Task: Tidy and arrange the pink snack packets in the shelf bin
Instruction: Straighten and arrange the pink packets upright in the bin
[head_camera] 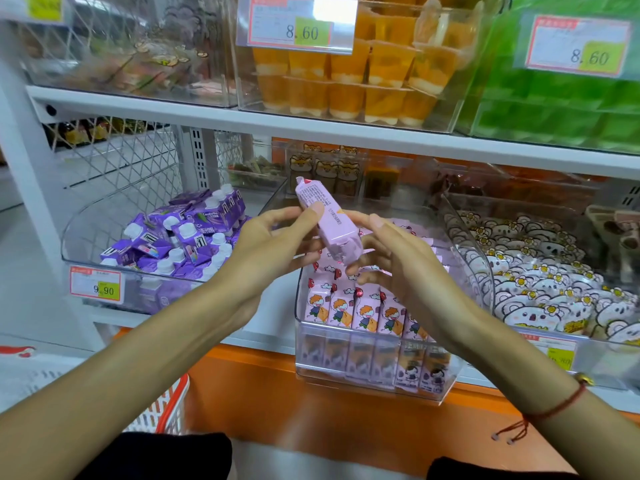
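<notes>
Above the clear shelf bin (377, 382) in the middle of the lower shelf, both hands held 1 pink snack packet (327, 225) tilted, its printed back toward the camera and its upper end pointing far and left. The left hand (273, 242) pinched it between thumb and fingers on the left side; the right hand (391, 258) cradled its lower end, fingers curled beneath and the thumb resting on top. The packet hung clear of the row of packets (360, 311) standing upright in the near part of the bin, cartoon fronts facing out.

To do this step well, the packet probably wanted turning so its picture side faced near, then lowering upright into line with the row, pressed snug so nothing leaned. A light hold at the ends would likely spare the wrapper from creasing.

Much was hard to judge. The right hand and wrist covered the right part of the bin, so whether a gap lay open there could not be told. Packets farther back were blurred behind the hands. The print on the packet's back was too small to read. The bin's frosted front wall dimmed the lower tier of packets (374, 358). To the left sat a bin of purple cartons (180, 237); to the right, white bear-printed packets (540, 289), cut off at the edge.
</notes>
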The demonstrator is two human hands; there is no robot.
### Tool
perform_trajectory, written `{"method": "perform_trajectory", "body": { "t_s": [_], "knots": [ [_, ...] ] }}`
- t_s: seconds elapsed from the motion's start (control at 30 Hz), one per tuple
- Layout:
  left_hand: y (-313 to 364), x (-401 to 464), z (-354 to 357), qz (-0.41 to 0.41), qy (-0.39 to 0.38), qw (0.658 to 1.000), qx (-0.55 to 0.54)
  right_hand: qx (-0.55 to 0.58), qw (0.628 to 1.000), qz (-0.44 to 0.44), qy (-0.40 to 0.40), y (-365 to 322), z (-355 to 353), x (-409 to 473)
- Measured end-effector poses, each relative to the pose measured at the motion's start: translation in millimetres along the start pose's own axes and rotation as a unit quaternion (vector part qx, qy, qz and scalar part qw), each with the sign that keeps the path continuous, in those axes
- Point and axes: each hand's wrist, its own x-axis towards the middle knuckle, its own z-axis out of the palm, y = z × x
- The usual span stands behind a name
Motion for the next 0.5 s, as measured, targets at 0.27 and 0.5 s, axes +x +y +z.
{"method": "perform_trajectory", "body": {
  "t_s": [0.27,0.5],
  "knots": [
    [-3.3,0.3,-3.0,0.051,-0.026,0.998,0.005,-0.134,0.983,-0.081,0.096,9.0,-0.6,-5.4],
    [-2.4,-3.1,-3.7,0.083,-0.035,0.996,-0.024,-0.297,0.920,-0.205,0.152,7.3,-6.1,-6.5]
  ]
}}
